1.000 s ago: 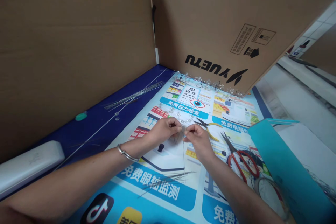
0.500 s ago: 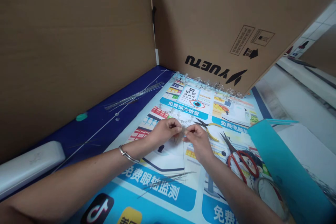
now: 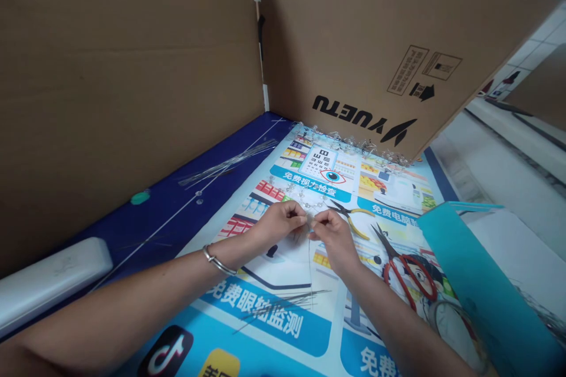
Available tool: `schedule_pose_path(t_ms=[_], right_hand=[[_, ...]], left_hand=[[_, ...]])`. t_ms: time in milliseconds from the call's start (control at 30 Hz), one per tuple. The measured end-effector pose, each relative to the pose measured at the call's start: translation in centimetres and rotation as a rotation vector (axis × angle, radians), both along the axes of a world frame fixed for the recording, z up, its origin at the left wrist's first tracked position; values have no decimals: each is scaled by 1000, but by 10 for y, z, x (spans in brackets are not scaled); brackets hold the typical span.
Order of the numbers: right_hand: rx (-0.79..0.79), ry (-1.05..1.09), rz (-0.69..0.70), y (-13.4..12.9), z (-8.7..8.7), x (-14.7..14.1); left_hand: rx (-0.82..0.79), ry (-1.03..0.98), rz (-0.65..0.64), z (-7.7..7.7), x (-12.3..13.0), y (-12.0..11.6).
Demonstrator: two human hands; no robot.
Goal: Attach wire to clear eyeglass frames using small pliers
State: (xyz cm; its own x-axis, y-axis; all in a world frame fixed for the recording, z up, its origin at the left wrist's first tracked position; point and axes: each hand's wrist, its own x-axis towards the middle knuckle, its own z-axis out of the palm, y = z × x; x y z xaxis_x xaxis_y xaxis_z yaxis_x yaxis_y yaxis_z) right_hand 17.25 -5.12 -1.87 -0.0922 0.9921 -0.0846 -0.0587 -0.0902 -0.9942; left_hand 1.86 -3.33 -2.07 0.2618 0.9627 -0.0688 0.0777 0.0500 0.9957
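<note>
Both hands meet over the printed mat point(image 3: 283, 268), fingertips almost touching. My left hand point(image 3: 285, 221), with a silver bangle point(image 3: 219, 262) on its wrist, pinches a small clear piece, perhaps a bead. Close beside it, my right hand point(image 3: 333, 238) is closed in a pinch on the same small piece or its wire. A thin wire point(image 3: 311, 265) hangs down from between the fingertips. Just beyond the hands lie clear beads point(image 3: 305, 193) on wires. Yellow-handled pliers point(image 3: 356, 221) rest to the right of my right hand, and a bundle of thin wires point(image 3: 283, 306) lies nearer me.
Red-handled scissors point(image 3: 409, 274) and a clear roll point(image 3: 455, 327) lie at the right by a teal box point(image 3: 481, 283). Cardboard walls point(image 3: 132, 70) stand behind. More wires point(image 3: 230, 162) and a white case point(image 3: 53, 283) are on the left. Beaded pieces point(image 3: 354, 144) line the back.
</note>
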Motion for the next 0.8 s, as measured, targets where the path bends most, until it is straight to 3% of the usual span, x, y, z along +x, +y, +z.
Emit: schedule_pose_path(t_ms=[300,467,600,733,800], right_hand=[[9,-13,-3,0,-3,-1],[2,-124,107,4,8,4],[121,-584,267,5,29,13],[300,-1221,483,-4,47,17],[329,-1399,578,-13,54,14]], left_hand=[[25,41,-33,-2,0,-1],[-19,52,-160,3,-10,7],[-1,227,-205,9,-21,16],[219,505,-226,19,-28,18],[350,635,-245,23,-30,17]])
